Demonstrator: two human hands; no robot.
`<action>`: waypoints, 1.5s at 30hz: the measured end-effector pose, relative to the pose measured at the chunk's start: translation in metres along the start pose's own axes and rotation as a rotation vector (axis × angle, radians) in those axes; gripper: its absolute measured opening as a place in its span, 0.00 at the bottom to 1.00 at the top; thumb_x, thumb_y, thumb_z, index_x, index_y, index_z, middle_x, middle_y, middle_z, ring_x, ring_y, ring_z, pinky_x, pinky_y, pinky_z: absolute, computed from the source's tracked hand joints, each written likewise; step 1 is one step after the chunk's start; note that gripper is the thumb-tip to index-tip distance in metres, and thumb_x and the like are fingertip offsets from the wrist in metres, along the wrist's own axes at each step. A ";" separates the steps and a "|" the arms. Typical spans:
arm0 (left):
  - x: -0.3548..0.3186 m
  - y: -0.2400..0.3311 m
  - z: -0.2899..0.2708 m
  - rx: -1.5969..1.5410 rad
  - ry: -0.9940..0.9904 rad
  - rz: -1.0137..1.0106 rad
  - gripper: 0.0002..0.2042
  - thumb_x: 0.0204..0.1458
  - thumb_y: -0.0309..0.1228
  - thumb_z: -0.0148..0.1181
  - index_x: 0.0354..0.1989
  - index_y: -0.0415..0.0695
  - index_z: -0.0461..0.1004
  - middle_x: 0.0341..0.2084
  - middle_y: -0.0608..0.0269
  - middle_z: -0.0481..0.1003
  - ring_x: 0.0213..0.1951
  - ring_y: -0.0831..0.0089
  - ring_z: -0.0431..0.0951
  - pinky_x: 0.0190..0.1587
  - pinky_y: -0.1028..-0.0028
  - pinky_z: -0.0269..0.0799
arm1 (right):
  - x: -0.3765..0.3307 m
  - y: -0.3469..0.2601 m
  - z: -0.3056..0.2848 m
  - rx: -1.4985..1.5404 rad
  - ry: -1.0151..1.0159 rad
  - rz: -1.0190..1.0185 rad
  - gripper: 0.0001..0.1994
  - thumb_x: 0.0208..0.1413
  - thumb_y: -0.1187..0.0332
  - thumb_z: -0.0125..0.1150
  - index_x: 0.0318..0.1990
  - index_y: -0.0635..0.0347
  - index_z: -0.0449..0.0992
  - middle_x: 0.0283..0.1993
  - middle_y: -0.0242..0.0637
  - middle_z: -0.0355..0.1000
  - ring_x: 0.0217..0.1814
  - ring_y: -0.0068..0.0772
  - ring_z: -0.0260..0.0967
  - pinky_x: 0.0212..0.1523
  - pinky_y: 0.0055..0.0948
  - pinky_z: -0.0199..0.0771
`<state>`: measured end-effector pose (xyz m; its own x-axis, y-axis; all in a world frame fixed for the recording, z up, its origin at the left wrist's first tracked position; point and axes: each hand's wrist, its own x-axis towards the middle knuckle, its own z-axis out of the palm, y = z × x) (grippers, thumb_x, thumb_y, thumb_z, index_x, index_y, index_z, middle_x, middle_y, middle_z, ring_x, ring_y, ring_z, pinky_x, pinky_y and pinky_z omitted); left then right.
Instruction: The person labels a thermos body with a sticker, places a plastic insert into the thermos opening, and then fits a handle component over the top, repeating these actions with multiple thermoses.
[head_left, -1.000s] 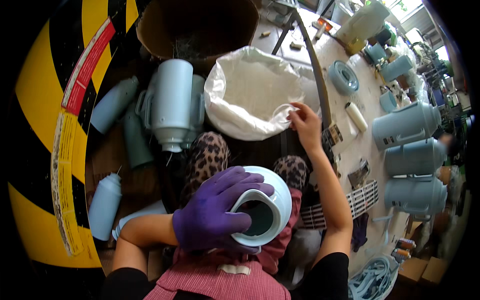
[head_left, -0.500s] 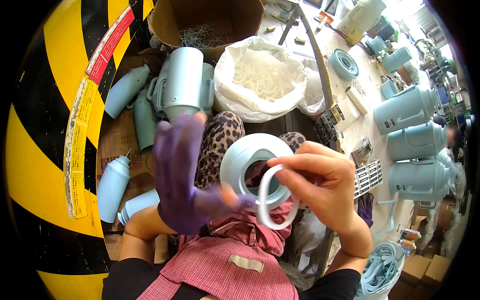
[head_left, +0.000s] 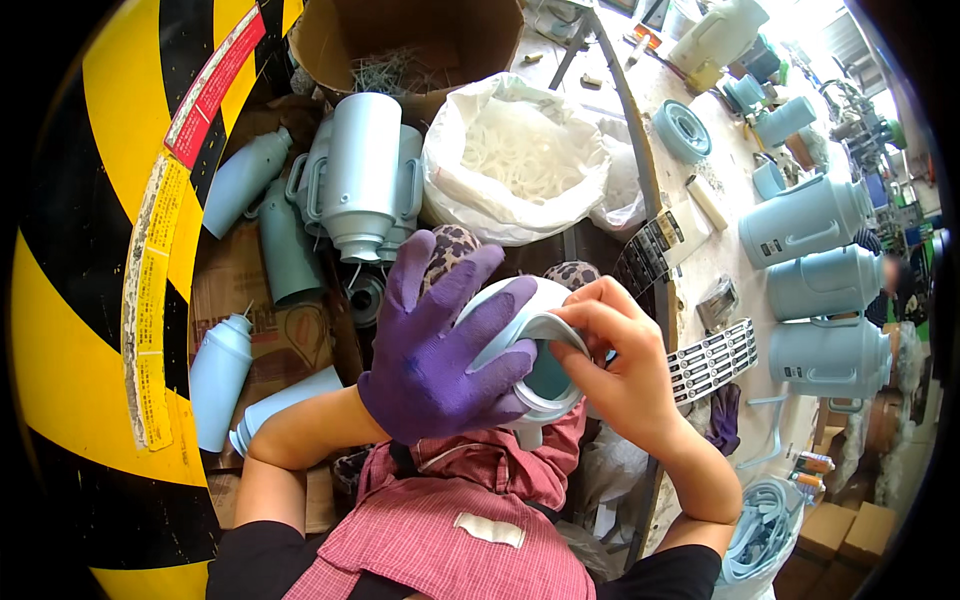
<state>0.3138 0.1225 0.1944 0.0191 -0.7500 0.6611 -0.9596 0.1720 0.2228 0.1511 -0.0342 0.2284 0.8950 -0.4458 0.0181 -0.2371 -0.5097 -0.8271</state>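
Note:
A light-blue thermos jug shell [head_left: 490, 345] rests on my lap, its round mouth tilted up toward me. My left hand [head_left: 450, 345], in a purple glove with bare fingertips, lies over its left side with the fingers spread around it, holding it. My bare right hand [head_left: 625, 365] is at the right edge of the mouth, thumb and fingers closed in a pinch. A pale ring [head_left: 548, 322] follows the mouth's edge at those fingers; part of it is hidden by them. The jug's lower body is mostly covered by my left hand.
A white bag of translucent rings [head_left: 515, 160] stands ahead, beside an upside-down jug shell [head_left: 362, 165]. A cardboard box [head_left: 400, 45] is behind. Blue bottles [head_left: 220, 380] lie at left near a striped yellow-black panel [head_left: 110, 300]. Finished-looking jugs [head_left: 810, 225] line the bench at right.
My left hand has come down and right onto the jug shell. My right hand has carried the white ring from in front of the opening to its rim.

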 end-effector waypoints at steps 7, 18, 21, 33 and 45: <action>-0.010 0.007 0.014 -0.003 -0.051 0.008 0.34 0.52 0.68 0.53 0.30 0.42 0.79 0.45 0.44 0.79 0.53 0.45 0.77 0.62 0.31 0.59 | 0.008 0.002 0.023 -0.140 0.121 -0.069 0.12 0.44 0.81 0.63 0.38 0.63 0.75 0.37 0.43 0.67 0.38 0.48 0.70 0.38 0.37 0.72; 0.001 0.034 0.025 0.036 -0.137 -0.153 0.22 0.44 0.49 0.67 0.33 0.37 0.81 0.53 0.39 0.74 0.55 0.42 0.74 0.59 0.37 0.65 | 0.010 -0.017 -0.053 -0.565 -0.537 -0.403 0.08 0.49 0.61 0.72 0.32 0.54 0.87 0.67 0.49 0.68 0.64 0.52 0.67 0.60 0.44 0.73; 0.005 0.033 0.028 0.051 -0.132 -0.128 0.20 0.41 0.43 0.68 0.32 0.37 0.81 0.55 0.39 0.73 0.57 0.41 0.73 0.60 0.37 0.64 | 0.013 -0.018 -0.045 -0.589 -0.534 -0.388 0.09 0.50 0.63 0.71 0.30 0.60 0.85 0.68 0.49 0.67 0.67 0.52 0.66 0.59 0.43 0.74; 0.003 0.014 0.040 -0.574 -0.032 -0.045 0.21 0.34 0.41 0.80 0.27 0.40 0.75 0.61 0.30 0.67 0.62 0.33 0.69 0.62 0.40 0.64 | 0.003 -0.014 -0.047 -0.383 -0.527 -0.190 0.08 0.59 0.67 0.65 0.35 0.63 0.83 0.72 0.58 0.59 0.69 0.62 0.63 0.67 0.47 0.64; -0.003 0.032 0.049 -0.424 -0.025 -0.033 0.18 0.46 0.37 0.72 0.27 0.36 0.71 0.57 0.30 0.70 0.61 0.34 0.71 0.64 0.44 0.67 | -0.023 -0.008 -0.041 -0.297 -0.368 -0.096 0.06 0.53 0.71 0.68 0.33 0.65 0.82 0.71 0.62 0.58 0.68 0.62 0.62 0.65 0.46 0.68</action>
<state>0.2693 0.0985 0.1645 0.0358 -0.7739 0.6323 -0.7581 0.3912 0.5217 0.1172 -0.0500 0.2574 0.9797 -0.1237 -0.1578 -0.1966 -0.7478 -0.6342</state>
